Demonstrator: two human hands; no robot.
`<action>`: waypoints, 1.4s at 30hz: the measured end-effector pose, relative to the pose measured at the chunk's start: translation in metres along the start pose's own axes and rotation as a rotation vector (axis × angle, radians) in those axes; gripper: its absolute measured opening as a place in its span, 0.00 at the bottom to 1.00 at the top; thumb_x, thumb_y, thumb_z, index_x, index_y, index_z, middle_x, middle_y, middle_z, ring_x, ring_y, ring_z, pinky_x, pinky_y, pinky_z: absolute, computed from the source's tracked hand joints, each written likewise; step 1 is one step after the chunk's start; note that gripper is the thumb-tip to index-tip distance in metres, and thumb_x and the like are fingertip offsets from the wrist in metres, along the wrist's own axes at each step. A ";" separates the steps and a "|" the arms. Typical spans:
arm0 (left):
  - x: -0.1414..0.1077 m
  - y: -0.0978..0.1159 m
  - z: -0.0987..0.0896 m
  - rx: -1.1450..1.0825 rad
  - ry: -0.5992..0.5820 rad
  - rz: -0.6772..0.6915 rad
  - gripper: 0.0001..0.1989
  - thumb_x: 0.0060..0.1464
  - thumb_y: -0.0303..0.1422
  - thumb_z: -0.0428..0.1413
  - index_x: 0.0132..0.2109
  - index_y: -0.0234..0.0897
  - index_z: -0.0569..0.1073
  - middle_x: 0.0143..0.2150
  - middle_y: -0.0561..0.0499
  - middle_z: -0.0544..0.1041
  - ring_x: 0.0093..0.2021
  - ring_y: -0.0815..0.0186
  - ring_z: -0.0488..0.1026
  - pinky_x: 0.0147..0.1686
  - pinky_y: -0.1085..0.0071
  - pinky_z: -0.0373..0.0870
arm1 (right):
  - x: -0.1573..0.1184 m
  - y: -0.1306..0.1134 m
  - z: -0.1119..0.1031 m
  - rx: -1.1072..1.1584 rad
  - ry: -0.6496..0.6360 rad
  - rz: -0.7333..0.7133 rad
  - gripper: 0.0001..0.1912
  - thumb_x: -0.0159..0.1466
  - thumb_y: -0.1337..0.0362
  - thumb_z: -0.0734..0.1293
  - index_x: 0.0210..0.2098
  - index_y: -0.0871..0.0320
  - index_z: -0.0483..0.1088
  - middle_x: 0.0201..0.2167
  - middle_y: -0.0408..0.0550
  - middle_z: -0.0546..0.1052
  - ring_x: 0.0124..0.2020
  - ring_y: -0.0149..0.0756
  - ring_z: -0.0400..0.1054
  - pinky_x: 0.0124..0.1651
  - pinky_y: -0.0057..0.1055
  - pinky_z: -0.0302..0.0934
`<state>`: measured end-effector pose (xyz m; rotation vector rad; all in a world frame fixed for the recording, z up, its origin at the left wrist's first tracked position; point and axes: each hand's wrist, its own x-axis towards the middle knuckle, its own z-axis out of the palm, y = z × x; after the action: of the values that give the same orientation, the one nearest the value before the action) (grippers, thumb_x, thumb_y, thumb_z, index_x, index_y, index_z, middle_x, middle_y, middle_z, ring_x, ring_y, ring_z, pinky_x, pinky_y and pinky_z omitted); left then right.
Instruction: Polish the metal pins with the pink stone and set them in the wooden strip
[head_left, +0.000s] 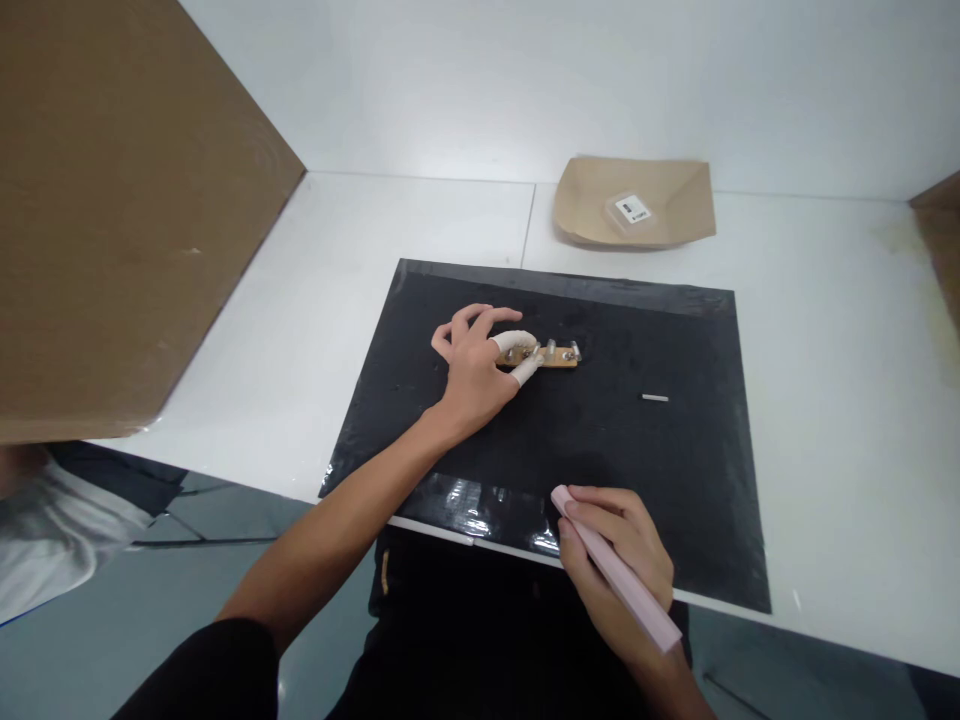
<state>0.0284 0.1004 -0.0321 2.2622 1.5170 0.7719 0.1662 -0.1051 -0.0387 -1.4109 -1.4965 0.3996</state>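
Observation:
My left hand (480, 365), with white covers on its thumb and index finger, pinches a narrow wooden strip (559, 362) lying on a black mat (600, 440). Small clear and metallic pieces stand along that strip, and its left part is hidden by my fingers. Nearer the table's front edge, my right hand (622, 560) is closed around a long pink stick (630, 590) with flat sides. One end of the stick points up and left toward the mat; the other slants down past the palm. A short thin pale rod (655, 398) with a dark end lies right of the strip.
Behind the mat stands a brown paper tray (679, 205) holding a small clear box (630, 212) with a white label. A tall cardboard panel (135, 220) borders the left side. Another person's light sleeve (67, 550) shows at lower left.

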 end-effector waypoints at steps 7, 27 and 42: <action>-0.001 0.001 -0.002 0.000 0.008 0.004 0.04 0.59 0.37 0.70 0.42 0.48 0.85 0.62 0.51 0.82 0.69 0.47 0.67 0.64 0.44 0.54 | -0.002 0.002 0.001 -0.011 -0.008 -0.006 0.13 0.68 0.77 0.70 0.49 0.57 0.77 0.48 0.47 0.78 0.47 0.27 0.77 0.52 0.22 0.73; -0.001 -0.002 -0.002 -0.032 -0.014 0.001 0.07 0.61 0.38 0.69 0.46 0.48 0.84 0.64 0.50 0.80 0.69 0.47 0.66 0.65 0.44 0.53 | 0.001 -0.001 0.003 -0.055 0.004 -0.017 0.12 0.68 0.76 0.70 0.47 0.56 0.77 0.46 0.48 0.78 0.44 0.29 0.78 0.49 0.25 0.76; -0.006 -0.006 -0.005 -0.012 -0.127 0.134 0.24 0.59 0.39 0.68 0.62 0.47 0.77 0.75 0.44 0.68 0.73 0.41 0.57 0.65 0.42 0.52 | 0.003 -0.002 0.005 -0.025 0.016 -0.013 0.12 0.68 0.77 0.70 0.48 0.57 0.76 0.47 0.49 0.78 0.47 0.31 0.78 0.51 0.27 0.76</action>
<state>0.0191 0.0974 -0.0326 2.3749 1.3118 0.6570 0.1617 -0.1012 -0.0383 -1.4200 -1.5012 0.3619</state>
